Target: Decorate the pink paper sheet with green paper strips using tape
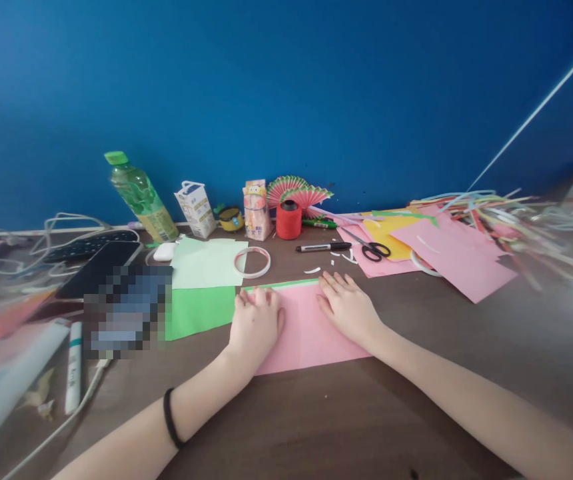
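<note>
Pink paper lies flat on the table in the head view, in front of the person, with a narrow green strip showing along its far edge; the left hand rests on its left part, fingers bent and fingertips at that far edge, though whether they pinch it I cannot tell; the right hand lies on its right part, palm down and fingers extended, gripping nothing; just left of the pink paper is a bright green sheet, with a pale green sheet beyond and to the left; past its far edge lie a tape roll, a black pen and, farther right, scissors; well beyond it stand a red spool and, farther left, a tilted-looking green bottle.
</note>
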`<state>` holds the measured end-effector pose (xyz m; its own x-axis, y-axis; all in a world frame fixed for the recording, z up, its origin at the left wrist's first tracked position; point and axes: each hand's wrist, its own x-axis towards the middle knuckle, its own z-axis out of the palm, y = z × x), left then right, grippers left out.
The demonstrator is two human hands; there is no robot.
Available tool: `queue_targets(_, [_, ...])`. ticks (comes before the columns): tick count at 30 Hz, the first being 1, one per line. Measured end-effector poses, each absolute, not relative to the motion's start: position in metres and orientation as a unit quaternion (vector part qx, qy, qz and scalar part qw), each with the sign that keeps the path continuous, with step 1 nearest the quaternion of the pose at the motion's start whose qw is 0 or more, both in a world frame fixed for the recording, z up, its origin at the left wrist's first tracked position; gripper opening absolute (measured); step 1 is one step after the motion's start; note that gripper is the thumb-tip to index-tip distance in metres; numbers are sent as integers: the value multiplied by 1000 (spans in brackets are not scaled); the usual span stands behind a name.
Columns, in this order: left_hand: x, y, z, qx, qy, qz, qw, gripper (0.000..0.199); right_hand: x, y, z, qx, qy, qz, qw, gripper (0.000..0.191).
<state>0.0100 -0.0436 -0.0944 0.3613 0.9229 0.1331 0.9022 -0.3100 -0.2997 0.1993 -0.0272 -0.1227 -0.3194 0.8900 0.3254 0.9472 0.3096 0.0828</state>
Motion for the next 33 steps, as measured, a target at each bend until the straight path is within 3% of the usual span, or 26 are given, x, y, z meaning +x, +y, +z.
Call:
queue_targets(6, [5, -34, -88, -809, -571, 30, 135, 35, 200, -23, -126, -570, -802, -121, 134, 41])
queue_targets(19, [-13, -11, -92, -805, -563, -33, 186, 34, 205, -5, -120, -562, -802, -52, 196, 46])
queue_targets(26, [-13, -10, -98, -853, -478, -63, 200, 30, 207, 1, -123, -574, -802, 0, 163, 46])
queue_targets(33, [-11, -11, -100, -862, -469, -44, 186, 28, 220, 14, -132, -598, -755, 12, 270, 57])
